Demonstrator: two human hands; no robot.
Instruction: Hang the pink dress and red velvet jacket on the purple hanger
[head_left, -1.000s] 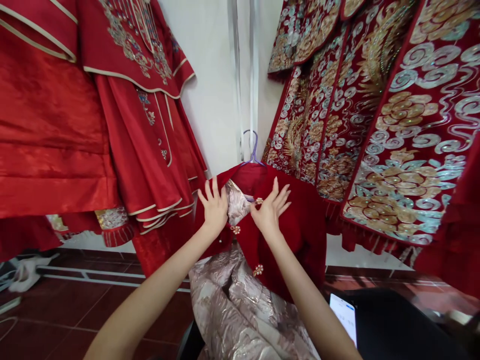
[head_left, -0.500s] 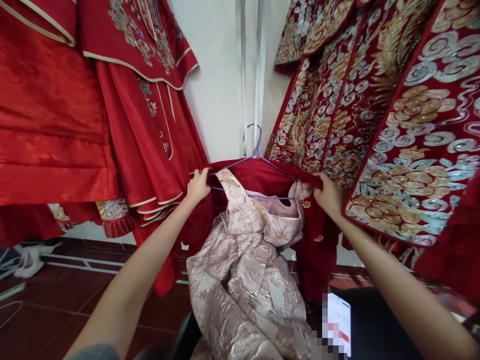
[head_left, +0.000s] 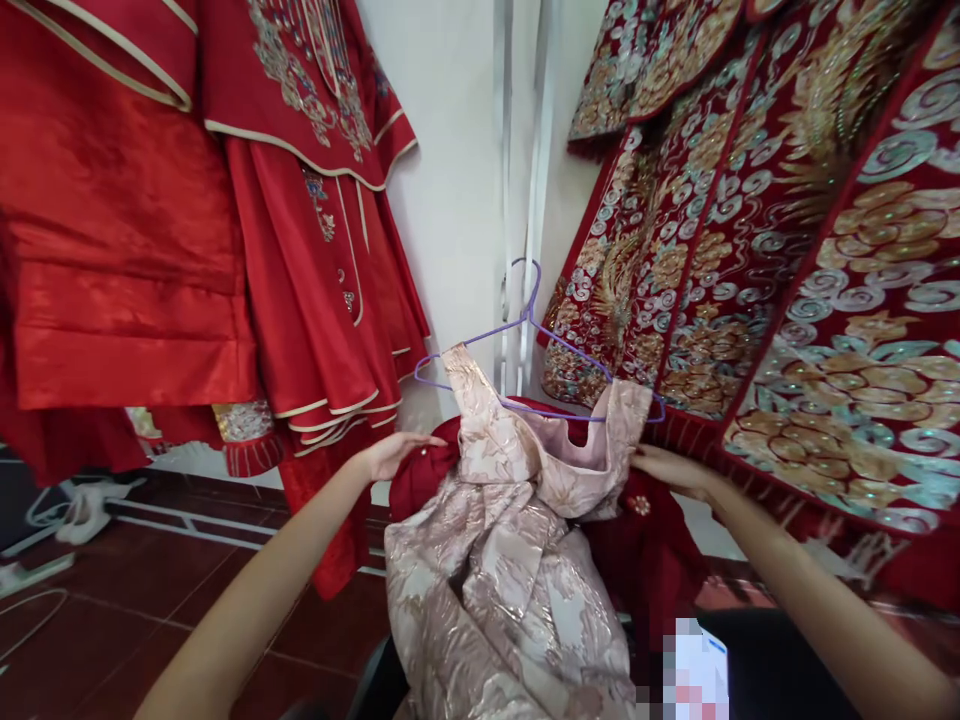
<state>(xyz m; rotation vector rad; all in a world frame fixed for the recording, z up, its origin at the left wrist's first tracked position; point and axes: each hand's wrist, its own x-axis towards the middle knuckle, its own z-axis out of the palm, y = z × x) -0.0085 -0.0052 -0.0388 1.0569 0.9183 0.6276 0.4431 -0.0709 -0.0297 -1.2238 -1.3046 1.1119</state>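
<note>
A pale pink-gold brocade dress (head_left: 502, 560) hangs by its shoulder straps from a purple wire hanger (head_left: 566, 345). Behind it a dark red garment (head_left: 424, 478) with small flower-like ornaments sags below the hanger's shoulders. At the dress's left side, my left hand (head_left: 390, 455) is closed on the edge of the red garment. My right hand (head_left: 671, 470) grips the same cloth on the other side, just under the right strap; its fingertips are partly hidden by the fabric.
Red garments with cream piping (head_left: 315, 260) hang on the left, and heavily embroidered ones (head_left: 750, 250) on the right. White vertical poles (head_left: 525, 150) stand behind the hanger. Light-coloured shoes (head_left: 84, 515) are at lower left. A partly blurred phone (head_left: 701, 665) is at lower right.
The dark red garment has come down from the hanger's shoulders, and both hands have moved lower with it. More of the purple hanger shows. The camera view has shifted slightly.
</note>
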